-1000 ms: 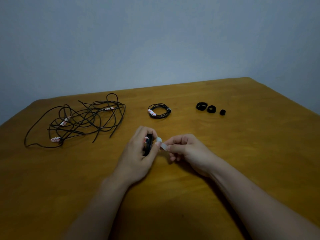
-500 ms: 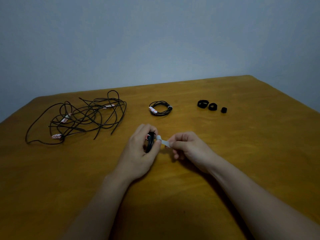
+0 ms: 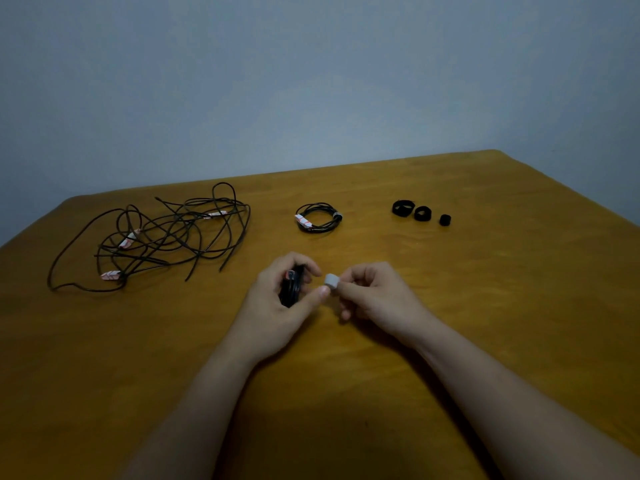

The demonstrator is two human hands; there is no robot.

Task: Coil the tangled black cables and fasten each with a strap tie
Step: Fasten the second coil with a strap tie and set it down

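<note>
Left hand [image 3: 277, 306] grips the black coil [image 3: 292, 287] over the table [image 3: 485, 306] middle while my right hand [image 3: 374, 299] pinches the grey strap [image 3: 331, 280] beside it; I judge the coil light and springy, best clamped across its loops.

Gripping a coiled black cable [image 3: 291, 288] on edge in the left hand [image 3: 273, 313], thumb tip touching a pale strap tie [image 3: 331, 280] pinched in the right hand [image 3: 375, 301] just beside it, low over the wooden table [image 3: 502, 323]. Far left, a tangled heap of black cables [image 3: 166, 237]; beyond the hands, one finished coil [image 3: 318, 219] lying flat, and off to the right, three black strap rolls [image 3: 421, 213] in a row.
</note>
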